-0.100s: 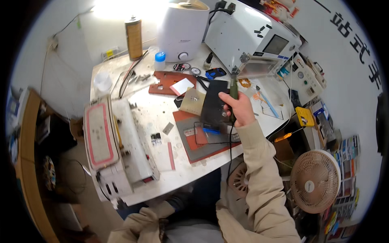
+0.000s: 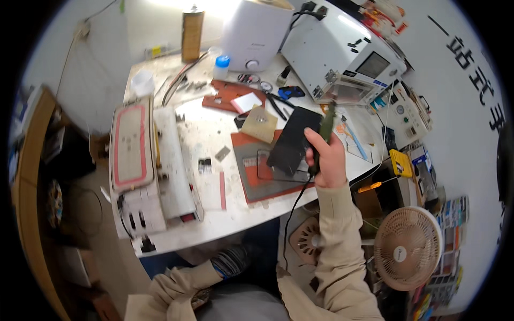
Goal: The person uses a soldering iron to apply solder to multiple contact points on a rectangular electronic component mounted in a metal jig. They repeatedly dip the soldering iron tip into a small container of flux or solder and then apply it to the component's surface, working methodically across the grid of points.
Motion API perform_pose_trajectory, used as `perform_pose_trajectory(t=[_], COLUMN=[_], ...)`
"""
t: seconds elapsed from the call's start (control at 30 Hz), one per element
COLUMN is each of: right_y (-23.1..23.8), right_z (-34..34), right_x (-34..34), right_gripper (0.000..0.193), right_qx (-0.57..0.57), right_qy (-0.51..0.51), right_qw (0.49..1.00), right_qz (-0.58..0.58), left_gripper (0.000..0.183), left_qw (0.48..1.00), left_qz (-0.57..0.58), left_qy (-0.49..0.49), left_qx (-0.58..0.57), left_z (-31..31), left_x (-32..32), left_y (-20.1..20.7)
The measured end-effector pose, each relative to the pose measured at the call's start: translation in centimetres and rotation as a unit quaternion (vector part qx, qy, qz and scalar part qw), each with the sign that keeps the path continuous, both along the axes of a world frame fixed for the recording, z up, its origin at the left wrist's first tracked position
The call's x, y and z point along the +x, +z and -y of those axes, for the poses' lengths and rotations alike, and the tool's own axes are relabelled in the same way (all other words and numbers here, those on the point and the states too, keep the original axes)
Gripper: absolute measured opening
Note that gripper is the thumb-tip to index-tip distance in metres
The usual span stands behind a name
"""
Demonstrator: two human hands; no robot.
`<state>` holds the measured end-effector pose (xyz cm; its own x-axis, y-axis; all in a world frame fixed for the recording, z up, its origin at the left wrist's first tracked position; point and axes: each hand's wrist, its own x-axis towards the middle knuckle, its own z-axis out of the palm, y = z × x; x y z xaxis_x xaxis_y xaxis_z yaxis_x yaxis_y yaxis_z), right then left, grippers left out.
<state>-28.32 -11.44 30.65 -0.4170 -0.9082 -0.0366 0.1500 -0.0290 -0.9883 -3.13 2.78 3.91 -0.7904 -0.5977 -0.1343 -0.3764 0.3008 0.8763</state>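
My right hand (image 2: 329, 160) is closed round a slim green corded tool (image 2: 325, 128), its thin tip pointing away from me. Fingers of that hand also touch the edge of a black, phone-like slab (image 2: 293, 140), which tilts over the mat; I cannot tell whether they grip it. A black cord (image 2: 294, 206) hangs from the tool's near end. Under the slab lies a grey and red mat (image 2: 243, 176), with a thin dark-edged frame partly hidden on it. My left sleeve (image 2: 195, 275) ends by a striped dark fabric (image 2: 233, 261) below the table; the left hand itself does not show.
A long pale machine (image 2: 128, 155) stands at the table's left. Behind are a spray can (image 2: 191, 35), a white humidifier-like box (image 2: 257, 32) and a grey-white machine with a screen (image 2: 342, 53). Pliers (image 2: 276, 104) and a beige plate (image 2: 259, 124) lie near the slab. A fan (image 2: 409, 249) stands right.
My right hand and the green tool have shifted right in the picture. The black slab has moved right too and turned, its far end leaning right. The whole view has also shifted a little.
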Motion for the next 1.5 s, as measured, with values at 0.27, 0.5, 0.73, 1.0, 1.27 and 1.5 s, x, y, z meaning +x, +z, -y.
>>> perform_pose_trajectory(t=[0.27, 0.5, 0.73, 1.0, 1.27, 1.5], right_y=[1.0, 0.7, 1.0, 1.2, 0.9, 0.6], right_z=[-12.8, -14.8, -14.6, -14.1, -14.1, -14.3], right_x=[3.2, 1.2, 1.9, 2.3, 2.4, 2.3], right_gripper=[0.018, 0.022, 0.023, 0.024, 0.024, 0.022], right_qx=[0.035, 0.04, 0.052, 0.061, 0.052, 0.043], right_qy=[-0.014, 0.015, 0.007, 0.005, 0.009, 0.008], right_qw=[0.995, 0.999, 0.999, 0.997, 0.997, 0.996], right_qz=[0.092, 0.03, -0.012, -0.039, -0.052, -0.072], left_gripper=[0.031, 0.031, 0.031, 0.027, 0.028, 0.023], left_qw=[0.71, 0.649, 0.675, 0.619, 0.617, 0.651], left_qz=[-0.481, -0.472, -0.427, -0.486, -0.482, -0.431], left_qy=[0.154, 0.219, 0.239, 0.226, 0.218, 0.243], left_qx=[0.49, 0.555, 0.552, 0.573, 0.582, 0.576], left_z=[-0.3, -2.1, -1.8, -1.9, -1.6, -1.4], left_x=[-1.9, -3.5, -2.6, -2.7, -2.8, -2.5], left_y=[18.9, 19.6, 20.7, 18.8, 18.0, 19.4])
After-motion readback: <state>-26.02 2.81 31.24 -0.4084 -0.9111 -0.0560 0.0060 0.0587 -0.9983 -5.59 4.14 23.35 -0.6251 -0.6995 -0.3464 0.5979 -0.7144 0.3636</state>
